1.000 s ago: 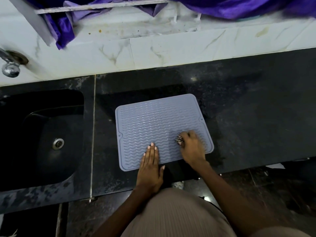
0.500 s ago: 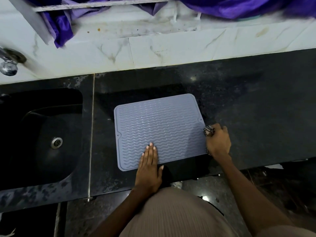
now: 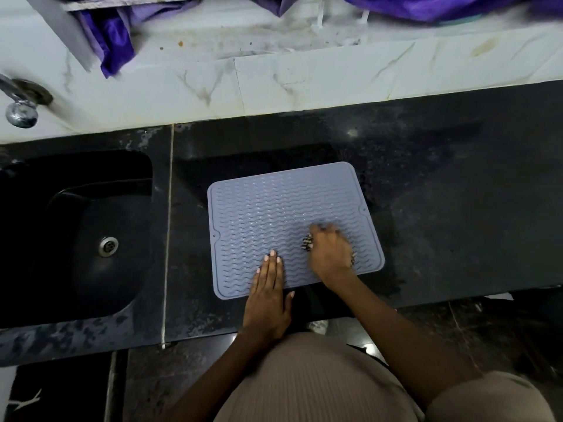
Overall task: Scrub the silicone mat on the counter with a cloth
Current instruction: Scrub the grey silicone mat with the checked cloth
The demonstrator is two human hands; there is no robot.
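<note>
A grey silicone mat point(image 3: 274, 214) with wavy ridges lies flat on the black stone counter point(image 3: 441, 193). My left hand point(image 3: 269, 295) rests flat, fingers together, on the mat's near edge and pins it down. My right hand point(image 3: 330, 254) is on the mat's right half, closed around a small bunched patterned cloth point(image 3: 307, 242), of which only a bit shows at the left of my fist. The fingertips are blurred with motion.
A black sink point(image 3: 91, 239) with a metal drain is set into the counter at the left. A chrome tap point(image 3: 21, 111) sticks out of the white marble backsplash. Purple fabric point(image 3: 112, 41) hangs over the ledge behind. The counter's front edge is just below the mat.
My right hand with the cloth swept from the mat's lower right out past its right edge, then back left onto the mat. My left hand stayed in place.
</note>
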